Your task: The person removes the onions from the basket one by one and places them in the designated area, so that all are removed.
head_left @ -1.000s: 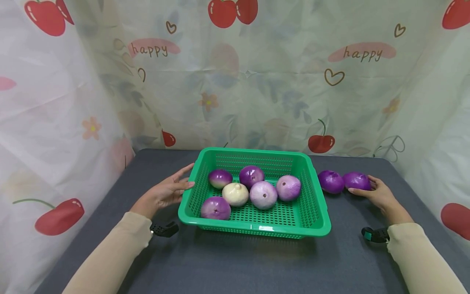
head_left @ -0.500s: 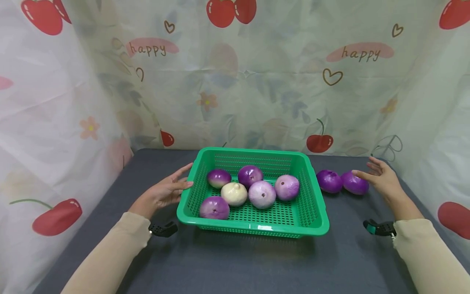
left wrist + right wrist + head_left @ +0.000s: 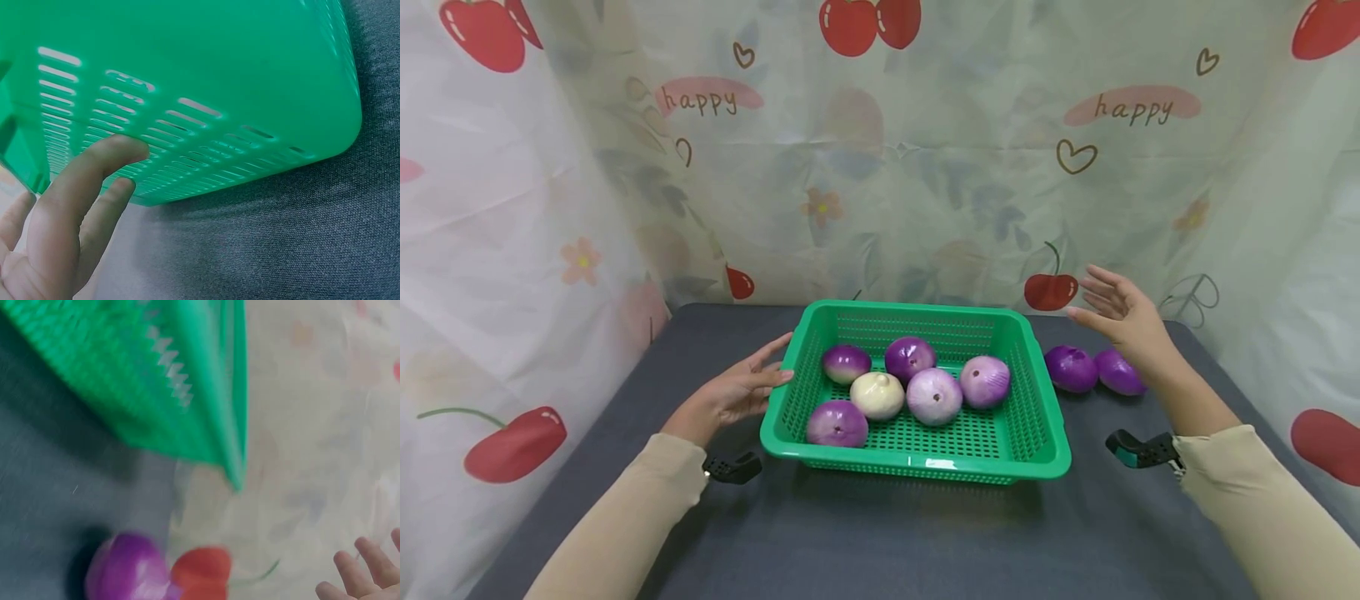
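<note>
A green perforated plastic basket (image 3: 917, 467) sits mid-table, holding several purple onions (image 3: 934, 397) and one cream-white onion (image 3: 877, 396). At its left end is my left hand (image 3: 733, 396), with fingertips against the outer wall. The left wrist view shows slightly bent fingers (image 3: 94, 162) at the slotted side (image 3: 262, 81). My right hand (image 3: 1127, 321) is raised, its spread fingers holding nothing. Below it two purple onions, a left one (image 3: 1071, 369) and a right one (image 3: 1117, 372), lie side by side on the table; the hand and forearm partly cover the right one.
The dark grey table (image 3: 880, 542) reaches back to a white printed curtain (image 3: 925, 200), which also hangs at both sides. A black wrist strap (image 3: 1138, 450) is on the right wrist, another strap (image 3: 733, 468) on the left.
My right hand has let go of the right-hand purple onion, risen and moved left toward the basket. That onion stays on the table beside the other. My left hand stays at the basket.
</note>
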The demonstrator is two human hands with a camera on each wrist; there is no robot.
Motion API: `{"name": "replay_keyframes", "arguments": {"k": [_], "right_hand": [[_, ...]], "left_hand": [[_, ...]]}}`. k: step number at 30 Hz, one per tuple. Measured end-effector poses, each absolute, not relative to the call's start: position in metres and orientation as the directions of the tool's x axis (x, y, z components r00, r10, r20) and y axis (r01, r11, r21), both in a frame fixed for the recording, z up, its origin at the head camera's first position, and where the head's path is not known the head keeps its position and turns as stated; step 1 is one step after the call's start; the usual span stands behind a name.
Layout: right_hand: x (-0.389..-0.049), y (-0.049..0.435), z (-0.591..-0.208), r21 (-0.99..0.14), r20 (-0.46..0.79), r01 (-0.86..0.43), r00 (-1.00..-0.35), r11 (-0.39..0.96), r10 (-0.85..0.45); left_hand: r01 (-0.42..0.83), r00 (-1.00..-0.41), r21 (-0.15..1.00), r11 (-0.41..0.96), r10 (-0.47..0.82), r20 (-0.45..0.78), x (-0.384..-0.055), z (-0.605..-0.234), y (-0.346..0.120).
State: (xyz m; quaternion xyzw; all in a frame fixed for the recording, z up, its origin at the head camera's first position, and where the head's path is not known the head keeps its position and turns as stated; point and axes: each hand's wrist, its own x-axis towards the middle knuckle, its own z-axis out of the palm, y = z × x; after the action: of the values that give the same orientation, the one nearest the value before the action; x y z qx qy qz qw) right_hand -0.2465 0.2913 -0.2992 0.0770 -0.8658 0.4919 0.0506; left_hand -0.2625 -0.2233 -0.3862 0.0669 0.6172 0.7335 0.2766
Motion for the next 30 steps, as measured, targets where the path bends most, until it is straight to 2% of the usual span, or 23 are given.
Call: {"name": "replay_keyframes", "arguments": {"k": [12, 23, 30], "right_hand": [[-0.260, 0.220, -0.280, -0.900, 0.147, -0.249, -0.946, 0.359, -0.288], [-0.282, 0.172, -0.310, -0.930, 0.077, -0.226, -0.892, 0.292, -0.446], [-0.287, 0.159, -0.330, -0.926, 0.004, -0.192, -0.867, 0.326, -0.498]], "left_hand": [[-0.332, -0.834, 0.939, -0.094, 0.495, -0.245, -0.262, -0.387, -0.224], [-0.332, -0.833, 0.938, -0.096, 0.496, -0.244, -0.263, -0.387, -0.225], [-0.327, -0.835, 0.940, -0.092, 0.494, -0.243, -0.264, -0.387, -0.224]]}}
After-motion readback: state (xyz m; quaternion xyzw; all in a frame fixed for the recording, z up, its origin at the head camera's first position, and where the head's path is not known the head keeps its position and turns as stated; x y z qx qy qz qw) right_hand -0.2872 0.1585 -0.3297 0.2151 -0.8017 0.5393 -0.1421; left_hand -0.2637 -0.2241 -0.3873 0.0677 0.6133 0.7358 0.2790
